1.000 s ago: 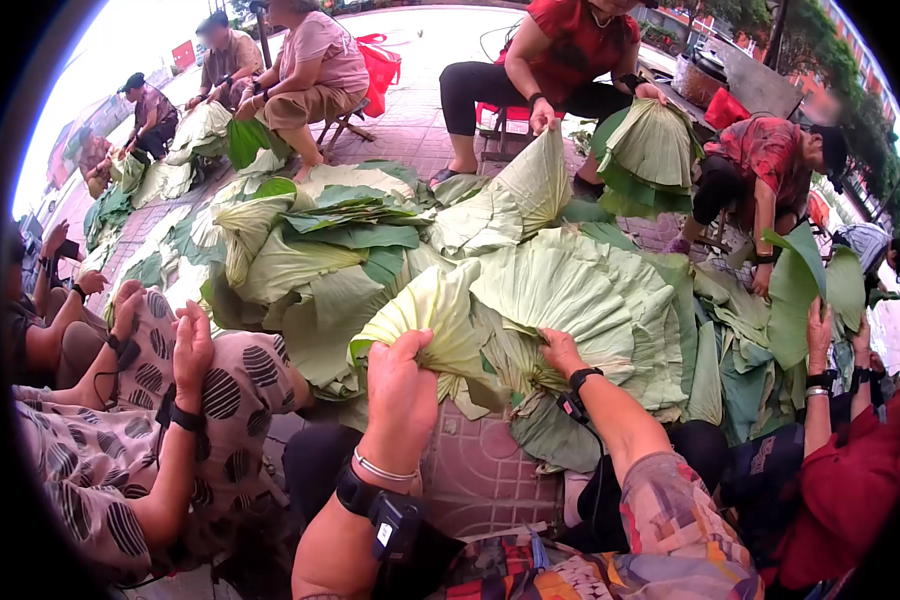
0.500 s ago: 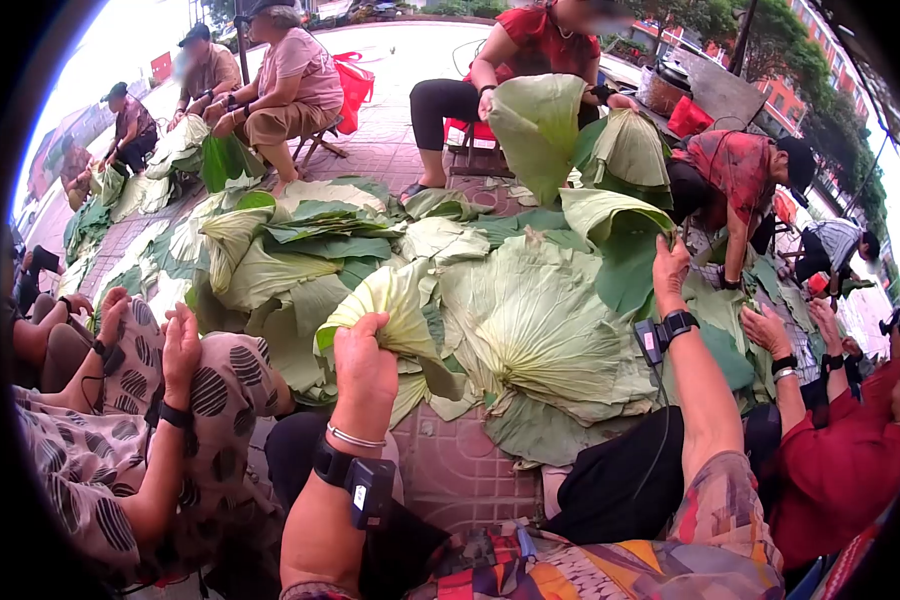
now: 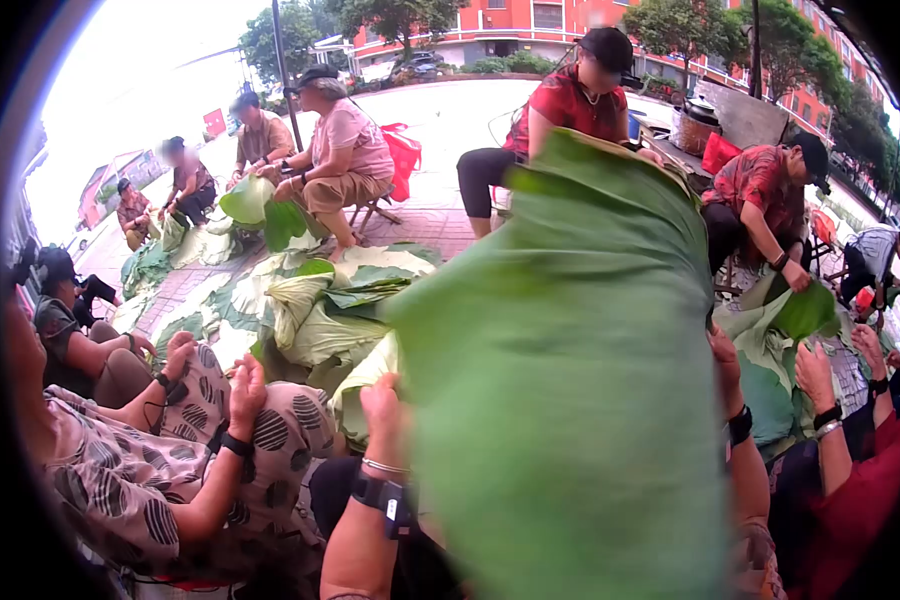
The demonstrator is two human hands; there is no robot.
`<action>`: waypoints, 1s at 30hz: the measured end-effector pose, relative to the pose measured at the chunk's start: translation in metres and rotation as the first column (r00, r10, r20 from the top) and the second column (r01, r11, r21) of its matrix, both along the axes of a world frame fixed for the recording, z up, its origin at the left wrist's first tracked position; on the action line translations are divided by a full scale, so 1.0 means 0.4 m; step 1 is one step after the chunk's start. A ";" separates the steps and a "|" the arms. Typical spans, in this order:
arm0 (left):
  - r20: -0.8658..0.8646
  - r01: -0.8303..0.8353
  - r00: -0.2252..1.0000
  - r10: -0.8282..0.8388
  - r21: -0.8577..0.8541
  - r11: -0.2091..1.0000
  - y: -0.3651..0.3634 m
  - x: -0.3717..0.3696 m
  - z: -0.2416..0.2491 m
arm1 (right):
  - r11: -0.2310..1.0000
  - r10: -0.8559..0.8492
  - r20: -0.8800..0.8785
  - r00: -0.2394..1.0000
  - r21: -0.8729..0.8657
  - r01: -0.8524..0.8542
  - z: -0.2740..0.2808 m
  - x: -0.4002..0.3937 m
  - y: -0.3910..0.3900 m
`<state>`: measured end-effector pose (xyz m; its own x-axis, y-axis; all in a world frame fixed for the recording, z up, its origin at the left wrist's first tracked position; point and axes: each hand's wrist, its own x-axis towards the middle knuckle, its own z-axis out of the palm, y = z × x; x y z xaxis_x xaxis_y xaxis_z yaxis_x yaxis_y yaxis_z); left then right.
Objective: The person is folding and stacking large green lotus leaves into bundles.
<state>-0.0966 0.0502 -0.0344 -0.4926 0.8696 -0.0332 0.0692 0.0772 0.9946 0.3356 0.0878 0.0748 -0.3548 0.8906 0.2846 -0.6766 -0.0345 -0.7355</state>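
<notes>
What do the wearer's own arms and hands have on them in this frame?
Left hand: bare forearm, a thin silver bangle, below it a black wrist strap carrying a small black device with a white label. Right hand: mostly hidden behind the big green leaf; a black wristband shows, and a patterned multicolour sleeve lower down.

You have before you: one large green leaf (image 3: 570,380) raised close; one heap of leaves (image 3: 320,300) on the ground, left; two hands of yours, left hand (image 3: 385,405), right hand (image 3: 725,365); roughly nine other people seated around.
</notes>
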 end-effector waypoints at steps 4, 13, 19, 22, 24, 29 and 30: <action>0.728 -0.360 0.673 0.131 0.167 0.918 0.020 0.065 0.019 | 0.960 -0.102 0.438 0.893 -0.194 0.204 -0.131 0.016 0.114; 0.654 -0.261 0.754 0.061 0.212 0.942 -0.015 0.079 0.039 | 0.445 -0.803 0.528 -0.276 0.840 0.311 -0.210 0.092 0.221; 0.488 -0.266 0.871 0.052 0.381 0.885 -0.018 0.063 -0.002 | 0.984 -0.173 0.909 0.378 0.172 0.036 -0.254 -0.021 0.179; 0.597 -0.035 0.765 -0.240 0.411 0.911 0.005 -0.026 -0.098 | 0.988 0.132 0.358 0.924 -0.125 -0.093 -0.083 -0.133 0.033; 0.653 0.117 0.637 -0.409 0.443 0.889 0.010 -0.057 -0.134 | 0.994 0.094 0.130 0.987 -0.071 -0.086 -0.065 -0.109 0.030; 0.137 -0.154 0.984 0.115 0.329 0.932 -0.004 0.049 -0.052 | 0.918 -0.356 0.555 0.752 0.358 0.171 -0.222 0.090 0.142; 0.307 -0.223 0.945 0.113 0.351 0.909 -0.005 0.068 -0.031 | 0.774 -0.597 0.649 0.471 0.621 0.125 -0.270 0.116 0.163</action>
<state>-0.0695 0.0484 -0.0467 -0.6518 0.7481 0.1247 -0.1902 -0.3204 0.9280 0.3819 0.1529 -0.0332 -0.3044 0.8409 0.4475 0.3194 0.5327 -0.7837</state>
